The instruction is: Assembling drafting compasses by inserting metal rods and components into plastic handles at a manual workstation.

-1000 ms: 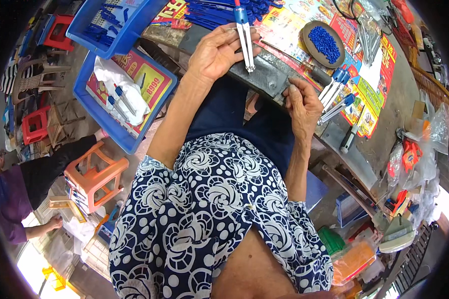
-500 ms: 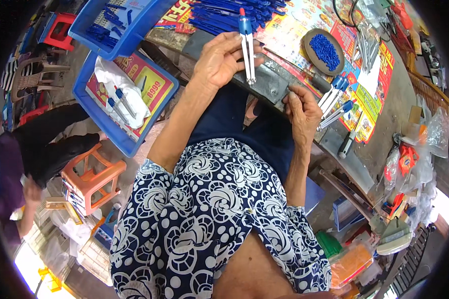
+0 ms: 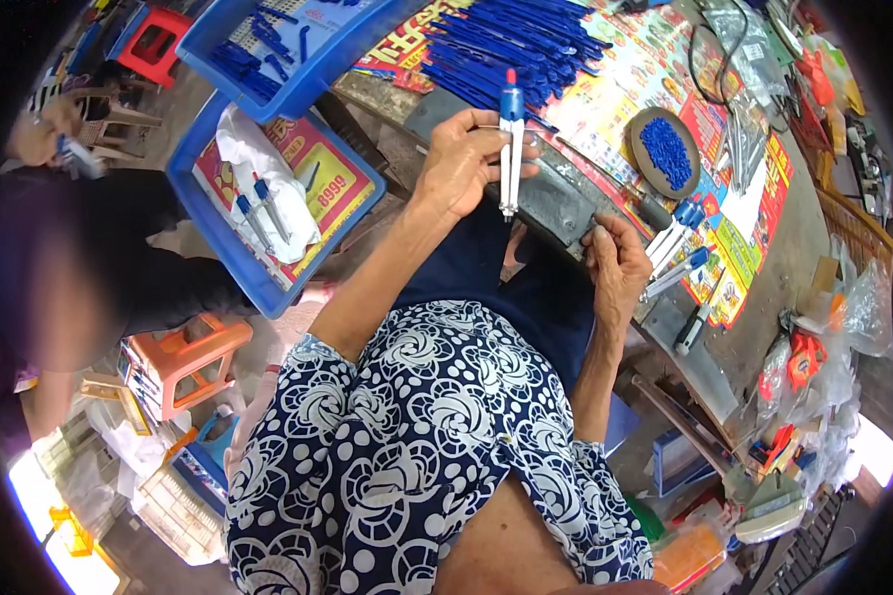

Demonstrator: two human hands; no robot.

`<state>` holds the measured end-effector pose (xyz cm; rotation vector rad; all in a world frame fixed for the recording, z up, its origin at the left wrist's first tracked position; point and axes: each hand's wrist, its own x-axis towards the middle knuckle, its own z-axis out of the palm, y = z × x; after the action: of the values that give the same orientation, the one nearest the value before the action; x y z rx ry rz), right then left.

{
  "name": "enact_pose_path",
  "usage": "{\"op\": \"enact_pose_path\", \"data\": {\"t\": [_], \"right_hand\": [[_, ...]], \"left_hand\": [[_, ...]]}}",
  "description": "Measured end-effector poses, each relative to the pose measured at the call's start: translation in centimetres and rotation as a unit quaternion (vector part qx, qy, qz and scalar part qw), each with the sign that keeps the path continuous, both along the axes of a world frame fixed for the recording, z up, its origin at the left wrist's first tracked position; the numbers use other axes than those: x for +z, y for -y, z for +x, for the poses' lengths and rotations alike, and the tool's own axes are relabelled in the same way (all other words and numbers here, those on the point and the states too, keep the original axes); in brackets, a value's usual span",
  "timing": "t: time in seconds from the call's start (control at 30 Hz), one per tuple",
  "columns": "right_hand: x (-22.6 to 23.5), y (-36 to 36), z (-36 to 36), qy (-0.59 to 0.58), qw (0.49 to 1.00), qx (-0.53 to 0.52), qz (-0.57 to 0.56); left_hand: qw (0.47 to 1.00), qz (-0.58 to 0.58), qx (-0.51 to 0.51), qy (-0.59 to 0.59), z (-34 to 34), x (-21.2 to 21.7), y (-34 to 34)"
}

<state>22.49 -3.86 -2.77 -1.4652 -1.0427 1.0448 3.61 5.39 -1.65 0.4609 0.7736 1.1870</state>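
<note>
Our left hand (image 3: 461,159) is clamped on a blue-capped white-legged drawing compass (image 3: 509,139), upright above the dark metal block (image 3: 556,203). Right of the block, our right hand (image 3: 615,268) pinches something too small to make out. Beyond it, a round dish (image 3: 665,154) holds blue bits.

The drawing compass (image 3: 509,149) in the left hand (image 3: 463,164) had a blue cap, a red tip at twelve o'clock and two pale metal legs closed together, pointing toward six o'clock, standing nearly upright over the grey metal block (image 3: 556,203). Several more blue-capped compasses (image 3: 677,243) lay bunched at the right hand (image 3: 615,270), their caps toward one o'clock
</note>
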Motion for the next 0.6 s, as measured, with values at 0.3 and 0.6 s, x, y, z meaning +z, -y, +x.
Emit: {"op": "enact_pose_path", "data": {"t": [0.3, 0.6], "right_hand": [[-0.3, 0.7, 0.6, 0.028, 1.0, 0.005, 0.014], [-0.3, -0.1, 0.2, -0.005, 1.0, 0.018, 0.005]], "left_hand": [[0.999, 0.014, -0.036, 0.034, 0.3, -0.8, 0.7], [0.764, 0.329, -0.16, -0.532, -1.5, 5.5, 3.3]]}}
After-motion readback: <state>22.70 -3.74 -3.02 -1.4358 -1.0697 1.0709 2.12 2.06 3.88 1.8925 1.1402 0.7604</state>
